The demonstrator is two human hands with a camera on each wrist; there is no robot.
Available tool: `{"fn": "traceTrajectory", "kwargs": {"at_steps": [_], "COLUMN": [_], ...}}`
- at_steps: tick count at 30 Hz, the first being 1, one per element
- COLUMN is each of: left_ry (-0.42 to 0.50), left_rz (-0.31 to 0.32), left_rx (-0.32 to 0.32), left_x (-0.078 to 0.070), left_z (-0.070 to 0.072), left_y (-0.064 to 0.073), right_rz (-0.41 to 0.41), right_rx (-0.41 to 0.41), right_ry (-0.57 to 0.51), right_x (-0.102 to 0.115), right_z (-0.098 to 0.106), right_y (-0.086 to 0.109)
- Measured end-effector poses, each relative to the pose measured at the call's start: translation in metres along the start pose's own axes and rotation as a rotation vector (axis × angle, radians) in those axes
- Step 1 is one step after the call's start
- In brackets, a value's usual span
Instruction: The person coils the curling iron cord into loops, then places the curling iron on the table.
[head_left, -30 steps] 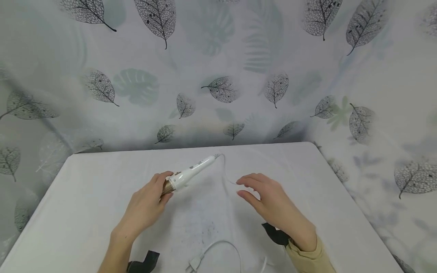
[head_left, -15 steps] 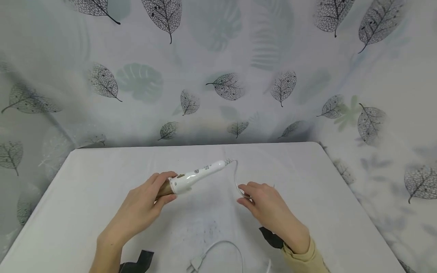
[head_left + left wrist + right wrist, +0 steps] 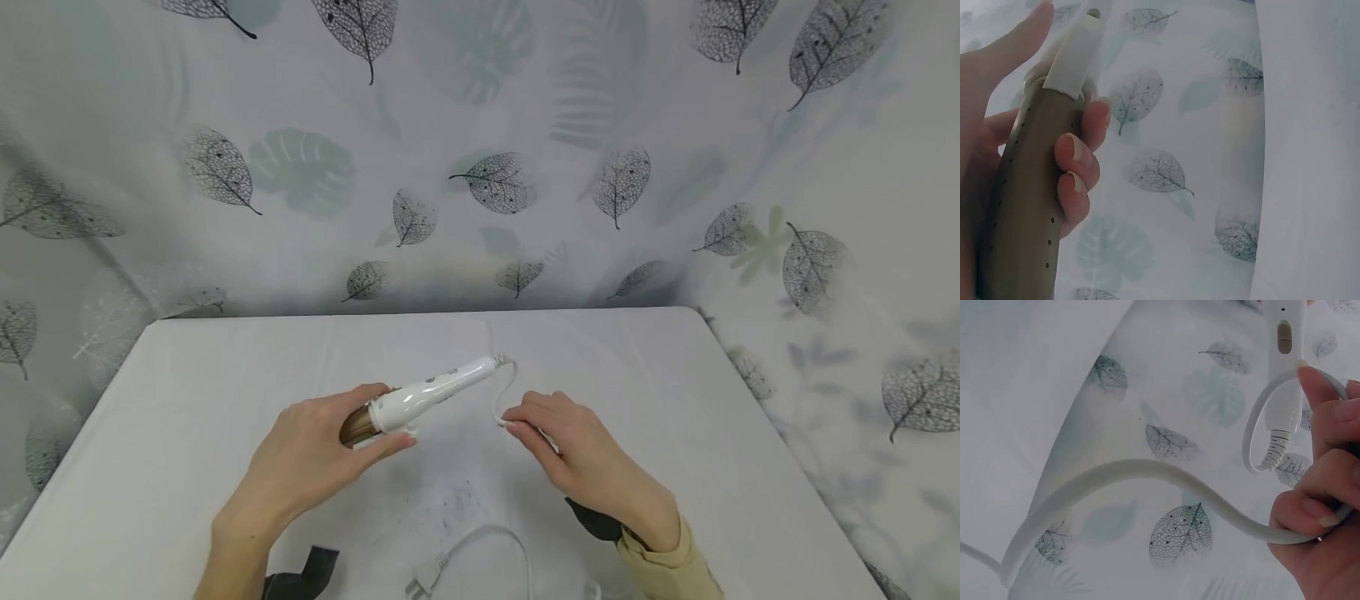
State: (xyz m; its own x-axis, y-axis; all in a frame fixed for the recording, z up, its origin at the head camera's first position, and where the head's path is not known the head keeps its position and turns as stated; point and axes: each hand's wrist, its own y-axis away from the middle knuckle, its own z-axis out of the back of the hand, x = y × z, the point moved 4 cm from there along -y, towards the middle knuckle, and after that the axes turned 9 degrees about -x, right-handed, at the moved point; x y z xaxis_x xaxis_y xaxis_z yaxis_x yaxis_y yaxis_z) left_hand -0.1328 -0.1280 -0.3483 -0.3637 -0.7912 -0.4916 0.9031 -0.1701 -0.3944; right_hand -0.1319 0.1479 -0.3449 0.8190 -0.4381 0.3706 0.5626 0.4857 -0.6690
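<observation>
My left hand (image 3: 300,454) grips a hair styling iron (image 3: 427,396) by its brown barrel, which has rows of small holes in the left wrist view (image 3: 1032,181). Its glossy white handle tilts up and to the right, above the table. From the handle's ribbed end a white cord (image 3: 512,379) loops down to my right hand (image 3: 581,442). That hand pinches the cord between thumb and fingers. An oval slide switch (image 3: 1284,337) shows on the handle in the right wrist view, where the held cord (image 3: 1129,467) bends across.
A white cloth covers the table (image 3: 225,358). Near its front edge lies the cord's plug (image 3: 426,575) with a curved run of cord (image 3: 517,542). A leaf-patterned curtain (image 3: 487,250) stands behind the table and at both sides. Black straps (image 3: 311,575) hang by the wrists.
My right hand has gone from loosely parted fingers near the cord to pinching it. The iron has moved slightly right and turned a little in my left hand, whose thumb has slid forward.
</observation>
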Motion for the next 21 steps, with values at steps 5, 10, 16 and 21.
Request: {"fn": "traceTrajectory", "kwargs": {"at_steps": [5, 10, 16, 21], "left_ry": [-0.014, -0.015, 0.003, 0.029], "left_rz": [-0.07, -0.105, -0.15, -0.148], "left_rx": [-0.019, 0.016, 0.069, 0.096], "left_x": [-0.001, -0.002, -0.007, -0.009], "left_z": [-0.005, -0.01, -0.017, -0.019], "left_y": [-0.003, -0.003, -0.002, -0.001], "right_rz": [-0.025, -0.074, -0.113, -0.165], "right_rx": [-0.032, -0.083, -0.208, -0.262], "right_ry": [-0.048, -0.069, -0.084, -0.079], "right_x": [-0.004, -0.007, -0.008, -0.011], "right_z": [-0.001, -0.001, 0.002, 0.006], "right_y": [-0.001, -0.001, -0.004, -0.004]}}
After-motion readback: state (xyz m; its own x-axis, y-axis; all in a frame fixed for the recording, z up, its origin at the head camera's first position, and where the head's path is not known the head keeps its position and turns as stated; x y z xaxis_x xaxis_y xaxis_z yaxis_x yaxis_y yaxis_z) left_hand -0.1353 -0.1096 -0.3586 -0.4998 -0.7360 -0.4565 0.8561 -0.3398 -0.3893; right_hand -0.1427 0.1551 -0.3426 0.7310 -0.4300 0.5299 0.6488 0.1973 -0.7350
